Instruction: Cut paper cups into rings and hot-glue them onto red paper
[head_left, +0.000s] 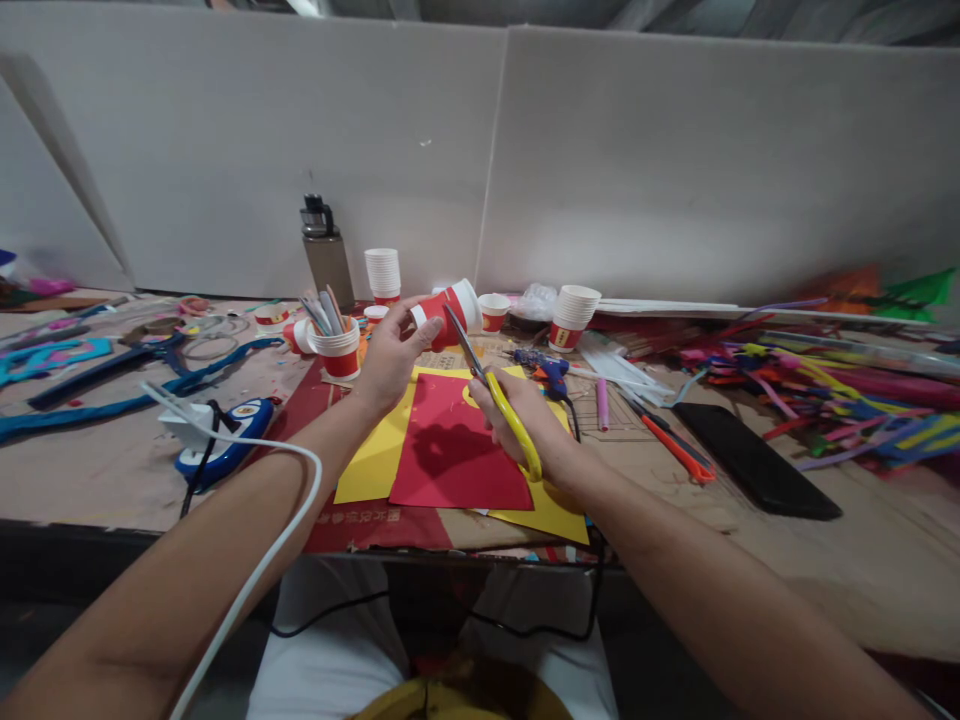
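Note:
My left hand is closed round a red and white paper cup, held on its side above the table. My right hand grips yellow-handled scissors, whose blades point up toward the cup's rim. Under both hands lie a red paper sheet and yellow paper sheets, flat on the cardboard-covered table.
A paper cup of sticks, stacks of paper cups, a metal bottle, a blue glue gun, an orange cutter, a black phone and coloured strips lie around. A white cable crosses my left arm.

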